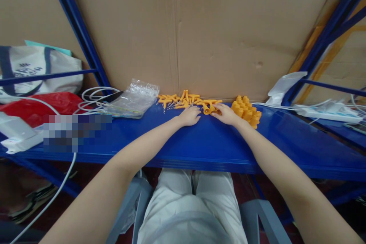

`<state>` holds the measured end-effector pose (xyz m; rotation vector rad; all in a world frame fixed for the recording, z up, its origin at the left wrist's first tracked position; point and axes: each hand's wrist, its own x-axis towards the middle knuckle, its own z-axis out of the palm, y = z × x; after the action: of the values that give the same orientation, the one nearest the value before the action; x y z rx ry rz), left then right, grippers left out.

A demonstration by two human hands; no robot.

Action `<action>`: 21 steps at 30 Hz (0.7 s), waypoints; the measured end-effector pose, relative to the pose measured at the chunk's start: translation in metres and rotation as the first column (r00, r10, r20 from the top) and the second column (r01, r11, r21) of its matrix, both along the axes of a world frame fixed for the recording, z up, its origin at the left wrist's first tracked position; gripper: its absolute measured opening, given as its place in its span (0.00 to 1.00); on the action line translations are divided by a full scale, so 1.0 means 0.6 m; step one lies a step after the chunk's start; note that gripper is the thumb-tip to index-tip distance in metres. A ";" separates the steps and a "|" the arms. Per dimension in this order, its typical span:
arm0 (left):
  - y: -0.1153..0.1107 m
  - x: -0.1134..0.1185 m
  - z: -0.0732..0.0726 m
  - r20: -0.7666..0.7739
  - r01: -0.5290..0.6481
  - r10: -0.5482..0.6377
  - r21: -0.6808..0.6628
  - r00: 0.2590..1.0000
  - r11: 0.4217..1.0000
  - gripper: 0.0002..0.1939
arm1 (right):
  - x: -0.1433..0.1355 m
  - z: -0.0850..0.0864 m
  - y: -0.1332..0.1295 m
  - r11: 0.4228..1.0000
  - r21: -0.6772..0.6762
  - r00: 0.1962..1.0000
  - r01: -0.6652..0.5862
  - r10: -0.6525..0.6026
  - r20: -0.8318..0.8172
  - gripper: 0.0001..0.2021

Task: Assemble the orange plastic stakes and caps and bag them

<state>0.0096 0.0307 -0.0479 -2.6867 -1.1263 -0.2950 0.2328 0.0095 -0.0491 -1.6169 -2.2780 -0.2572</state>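
Observation:
Yellow corkscrews (171, 100) with T-shaped handles and bare metal spirals lie in a loose pile at the back of the blue table. My left hand (190, 116) rests at the front of this pile, fingers stretched out to the right, with nothing visible in them. Farther right, the fingers and thumb of my right hand (227, 114) close round a yellow corkscrew (216, 112) whose flared end faces me. Another yellow corkscrew (206, 110) with a round open end lies just left of it. Yellow sleeves (246, 109) stand packed together beyond my right wrist.
Clear plastic bags (134, 99) and coiled white cables (91, 97) lie left of the pile. A red bag (51, 105) and a white tote (57, 68) are farther left. Cardboard (214, 38) walls the back; a power strip (328, 112) lies right.

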 end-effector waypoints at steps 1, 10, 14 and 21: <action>0.004 0.005 0.002 -0.024 0.004 -0.004 0.014 1.000 1.000 0.20 | -0.006 0.000 -0.005 0.998 -0.053 0.999 0.037 -0.037 0.006 0.29; 0.047 0.063 0.012 -0.060 -0.118 0.116 -0.044 0.991 0.992 0.23 | -0.020 0.009 -0.027 0.990 -0.134 0.997 0.053 -0.044 0.070 0.30; 0.055 0.064 0.013 -0.062 -0.103 0.098 -0.081 0.993 0.991 0.23 | -0.018 0.010 -0.024 0.989 -0.138 0.996 0.050 -0.040 0.075 0.30; 0.058 0.066 0.024 -0.012 -0.085 0.085 -0.006 0.996 0.996 0.20 | -0.022 0.012 -0.028 0.987 -0.150 0.995 0.057 -0.045 0.083 0.30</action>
<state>0.0492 0.0654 -0.0334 -2.6337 -1.2369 -0.2617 0.2198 -0.0072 -0.0421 -1.7723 -2.3688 -0.1664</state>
